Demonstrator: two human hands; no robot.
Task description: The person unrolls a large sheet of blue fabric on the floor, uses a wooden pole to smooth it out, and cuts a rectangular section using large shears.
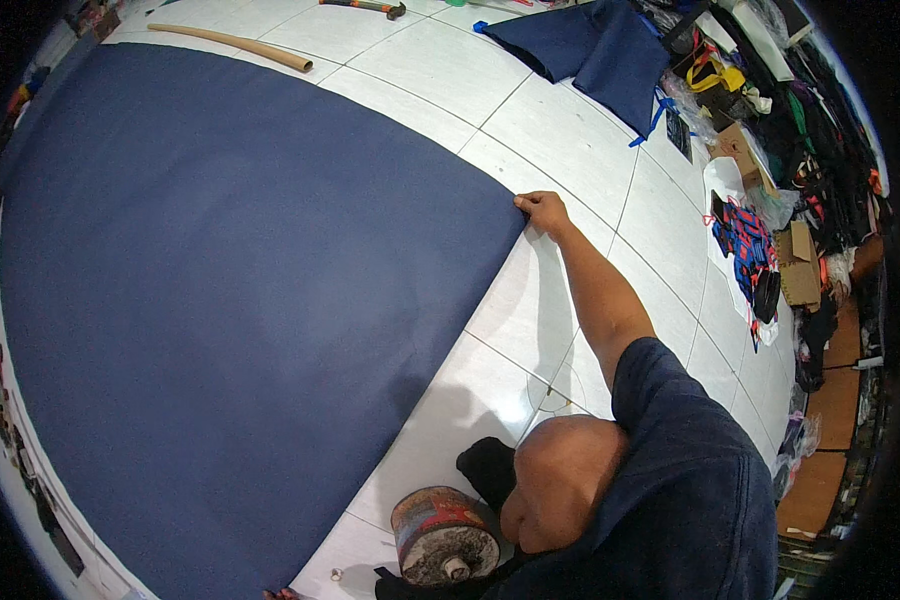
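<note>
A wide sheet of dark blue fabric (230, 280) lies spread over the tiled floor on the left. At its far right corner, my right hand (543, 212) pinches the edge between thumb and fingers, with the arm stretched out. My left hand (281, 594) shows only its fingertips, closed on the fabric's near corner at the bottom of the view; the rest is cut off. Between the fabric's edge and my bent knee (570, 480) sits a stained round can (446, 535) with a short spout. A small ring-shaped piece (337, 575) lies near the left hand.
A tan tube (235, 45) lies beyond the fabric, with a hammer (365, 9) farther off. Folded dark blue cloth (610, 60) with blue ties rests at the far right. Along the right side are red-and-blue straps (745, 240), a cardboard box (798, 265) and piled clutter.
</note>
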